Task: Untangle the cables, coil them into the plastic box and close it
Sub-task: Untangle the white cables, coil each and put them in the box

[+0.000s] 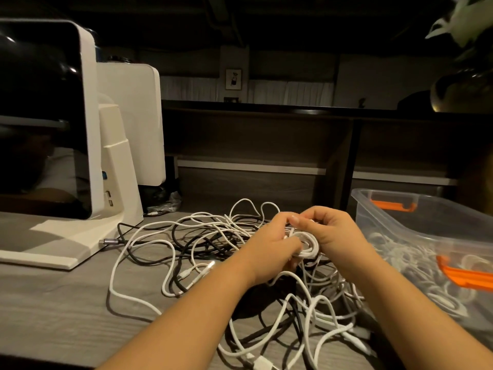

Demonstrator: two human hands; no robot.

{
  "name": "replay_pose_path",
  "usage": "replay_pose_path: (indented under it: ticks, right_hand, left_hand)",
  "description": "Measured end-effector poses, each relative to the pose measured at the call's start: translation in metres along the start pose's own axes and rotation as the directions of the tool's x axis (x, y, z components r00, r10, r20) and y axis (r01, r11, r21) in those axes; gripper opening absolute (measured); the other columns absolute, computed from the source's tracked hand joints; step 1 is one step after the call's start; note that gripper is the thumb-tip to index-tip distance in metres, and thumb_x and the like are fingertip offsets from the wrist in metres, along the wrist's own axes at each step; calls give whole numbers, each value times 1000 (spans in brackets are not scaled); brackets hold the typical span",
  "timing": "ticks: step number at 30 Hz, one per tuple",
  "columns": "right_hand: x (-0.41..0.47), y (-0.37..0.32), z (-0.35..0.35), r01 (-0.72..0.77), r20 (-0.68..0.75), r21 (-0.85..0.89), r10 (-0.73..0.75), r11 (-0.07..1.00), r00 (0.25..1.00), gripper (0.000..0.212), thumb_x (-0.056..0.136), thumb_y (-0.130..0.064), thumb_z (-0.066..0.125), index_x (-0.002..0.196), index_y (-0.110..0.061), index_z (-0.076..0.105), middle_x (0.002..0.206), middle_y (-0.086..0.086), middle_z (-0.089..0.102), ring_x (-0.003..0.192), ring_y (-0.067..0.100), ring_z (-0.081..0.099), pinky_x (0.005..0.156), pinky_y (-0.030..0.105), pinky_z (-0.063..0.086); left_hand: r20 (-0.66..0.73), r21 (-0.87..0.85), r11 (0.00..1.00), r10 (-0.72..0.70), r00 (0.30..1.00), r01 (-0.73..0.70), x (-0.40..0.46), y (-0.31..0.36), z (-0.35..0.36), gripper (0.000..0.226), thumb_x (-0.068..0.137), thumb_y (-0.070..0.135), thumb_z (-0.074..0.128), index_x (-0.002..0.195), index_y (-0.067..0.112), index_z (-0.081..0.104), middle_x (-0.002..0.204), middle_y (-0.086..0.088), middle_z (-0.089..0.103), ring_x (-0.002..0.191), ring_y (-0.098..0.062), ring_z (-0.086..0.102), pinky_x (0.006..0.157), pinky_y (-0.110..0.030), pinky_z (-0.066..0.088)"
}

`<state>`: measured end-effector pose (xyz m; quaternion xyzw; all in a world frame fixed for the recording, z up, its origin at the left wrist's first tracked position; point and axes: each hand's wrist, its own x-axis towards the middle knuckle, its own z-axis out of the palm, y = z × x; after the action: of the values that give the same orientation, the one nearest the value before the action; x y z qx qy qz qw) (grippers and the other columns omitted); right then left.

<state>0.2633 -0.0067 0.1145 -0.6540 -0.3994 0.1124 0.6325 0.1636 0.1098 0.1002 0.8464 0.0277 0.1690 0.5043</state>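
1. Underneath everything runs the counter (61, 311), a grey wood-grain surface that fills the lower part of the view.
2. On its left side stands a white machine (88, 145) with a glossy dark front panel, and a second white unit sits just behind it.
3. At the right edge sits the clear plastic box (394, 222), open at the top, with orange latches (393, 205) on its far and near ends; coiled pale cables can be seen through its wall.
4. Spread over the middle of the counter, from the foot of the machine to the side of the box, lies the tangle of cables (202, 244), white and black strands looped over one another, with a silver plug (108, 241) lying at its left end near the machine's base.
5. Above the tangle, just left of the box, the left hand (269, 252) curls its fingers around a small white coil (308, 244), holding it from the left.
6. Close beside it, the right hand (333, 231) pinches the same coil from the right, fingers bent over its top, so both hands meet on it.
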Motion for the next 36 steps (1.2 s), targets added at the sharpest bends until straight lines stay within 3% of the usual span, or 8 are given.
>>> replay_pose_path:
  ticks: [5, 7, 9, 12, 15, 20, 28, 36]
  right_hand:
    - [0, 1, -1, -258, 212, 163, 222, 952, 952, 38, 81, -36, 68, 92, 1, 68, 67, 13, 58, 54, 16, 47, 51, 23, 38]
    - [1, 2, 2, -233, 224, 203, 187, 951, 957, 17, 89, -22, 64, 86, -7, 73, 66, 10, 57, 56, 14, 48, 59, 26, 43]
    - [1, 3, 4, -133, 208, 157, 99, 979, 973, 24, 95, -14, 58, 79, -16, 75, 67, 7, 60, 65, 23, 51, 70, 38, 45]
    - [0, 3, 8, 56, 136, -153, -35, 987, 990, 26, 100, -19, 51, 80, -18, 67, 64, -2, 58, 64, 18, 51, 64, 35, 44]
    - [3, 6, 7, 189, 93, -542, -165, 819, 982, 21, 101, -22, 47, 86, -18, 60, 68, -5, 58, 60, 11, 50, 60, 29, 43]
    - [1, 5, 11, 208, 112, -725, -186, 657, 976, 20, 104, -28, 39, 100, -23, 58, 84, -5, 65, 75, 10, 61, 69, 30, 51]
    - [3, 1, 2, 233, 114, -747, -226, 623, 967, 23, 103, -33, 42, 84, -27, 52, 66, -7, 55, 62, 9, 52, 60, 31, 41]
    - [-3, 0, 9, 301, 143, -756, -302, 582, 942, 22, 99, -36, 50, 94, -23, 67, 68, -11, 59, 63, 7, 55, 59, 24, 43]
  left_hand:
    - [-50, -300, 953, 24, 998, -38, -1, 7, 5, 58, 94, -1, 42, 143, 30, 45, 65, -1, 57, 43, -6, 45, 40, -18, 34]
    - [-111, -389, 918, 38, 993, -78, -2, 10, 6, 49, 96, 0, 40, 135, 24, 55, 58, -2, 53, 41, -9, 38, 38, -19, 29]
    - [-184, -427, 899, 20, 983, -98, -2, 10, 7, 35, 98, 4, 41, 120, 16, 66, 58, -3, 52, 40, -10, 37, 38, -20, 29]
    - [-232, -422, 904, -39, 972, -65, -1, 10, 7, 27, 103, 15, 43, 97, 14, 69, 62, -4, 53, 43, -10, 38, 42, -21, 30]
    - [-254, -320, 948, -90, 963, 5, 1, 11, 5, 28, 104, 23, 43, 90, 21, 68, 64, 3, 53, 49, -9, 42, 48, -23, 35]
    - [-214, -315, 948, -116, 970, 44, 2, 13, 1, 25, 105, 25, 44, 91, 20, 65, 75, 3, 53, 61, -8, 47, 57, -24, 39]
    - [-181, -823, 567, -216, 959, -28, 2, 22, -9, 25, 104, 26, 47, 87, 11, 58, 66, -1, 49, 49, -8, 41, 42, -19, 34]
    - [-321, -511, 846, -350, 880, 150, 10, 12, -9, 25, 107, 32, 36, 101, 17, 56, 80, -5, 50, 61, -11, 46, 53, -24, 40]
